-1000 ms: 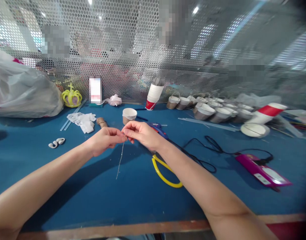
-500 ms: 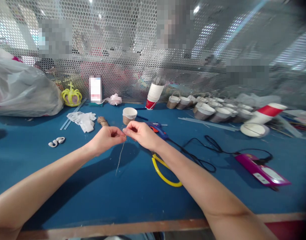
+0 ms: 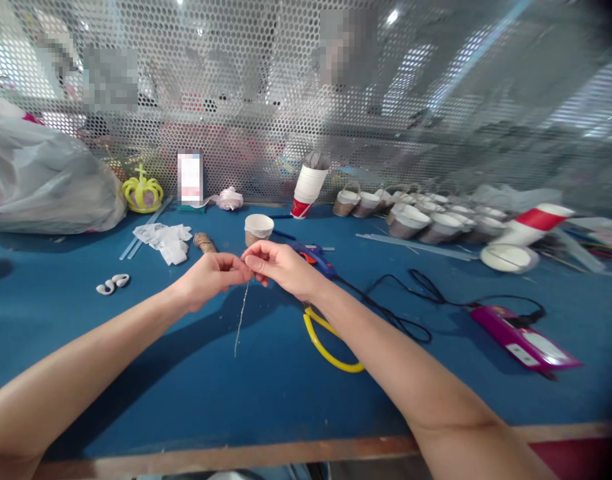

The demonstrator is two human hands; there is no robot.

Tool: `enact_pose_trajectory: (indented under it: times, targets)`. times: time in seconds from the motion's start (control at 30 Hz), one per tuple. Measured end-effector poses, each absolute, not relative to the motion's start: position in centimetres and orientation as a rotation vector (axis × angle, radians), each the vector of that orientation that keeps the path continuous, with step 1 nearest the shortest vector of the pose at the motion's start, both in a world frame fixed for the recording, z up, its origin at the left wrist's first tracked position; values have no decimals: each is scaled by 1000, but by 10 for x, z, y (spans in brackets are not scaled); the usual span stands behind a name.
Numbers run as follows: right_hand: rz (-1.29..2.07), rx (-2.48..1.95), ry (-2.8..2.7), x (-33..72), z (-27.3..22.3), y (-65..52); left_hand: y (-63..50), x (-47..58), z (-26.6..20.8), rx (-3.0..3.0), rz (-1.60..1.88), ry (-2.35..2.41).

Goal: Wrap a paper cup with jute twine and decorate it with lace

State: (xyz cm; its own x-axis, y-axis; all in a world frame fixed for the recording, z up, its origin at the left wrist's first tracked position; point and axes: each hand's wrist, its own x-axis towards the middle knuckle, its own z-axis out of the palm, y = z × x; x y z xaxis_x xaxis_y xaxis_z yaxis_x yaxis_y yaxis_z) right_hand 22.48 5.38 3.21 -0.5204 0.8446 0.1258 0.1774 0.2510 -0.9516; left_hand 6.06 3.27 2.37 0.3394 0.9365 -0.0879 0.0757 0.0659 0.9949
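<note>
Above the middle of the blue table, my left hand [image 3: 213, 280] and my right hand [image 3: 279, 267] meet fingertip to fingertip. Both are closed in a pinch on a thin piece of twine [image 3: 241, 320], whose loose end hangs down below the fingers. The pinched part is hidden by my fingertips. Just behind my hands stands a small paper cup [image 3: 259, 229] with a brown wrap and a white lining. A skein of brown twine [image 3: 205, 243] lies behind my left hand. Beyond my right hand rests a blue glue gun [image 3: 316, 259], and yellow-handled scissors [image 3: 331, 353] lie partly under my right forearm.
Several wrapped cups [image 3: 426, 217] crowd the back right. A stack of white paper cups [image 3: 310, 187] leans near the mesh wall. A purple power strip [image 3: 526, 339] with a black cable lies at right. White cloth [image 3: 166, 241], white earbuds [image 3: 113, 284] and a plastic bag [image 3: 46, 173] are at left.
The fingers of my right hand have curled in closer against my left fingertips. The hanging end of twine has swung slightly and dips a little lower.
</note>
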Motion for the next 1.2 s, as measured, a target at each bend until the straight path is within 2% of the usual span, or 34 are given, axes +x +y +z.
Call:
enact_pose_trajectory:
  times: [0.1, 1.0, 1.2]
  targets:
    - [1350, -870, -1805, 226, 30, 56, 34, 60, 25, 1246, 849, 981]
    - [958, -1087, -1950, 225, 31, 53, 33, 62, 20, 1392, 851, 1083]
    - [1351, -880, -1799, 224, 29, 55, 33, 62, 25, 1246, 882, 959]
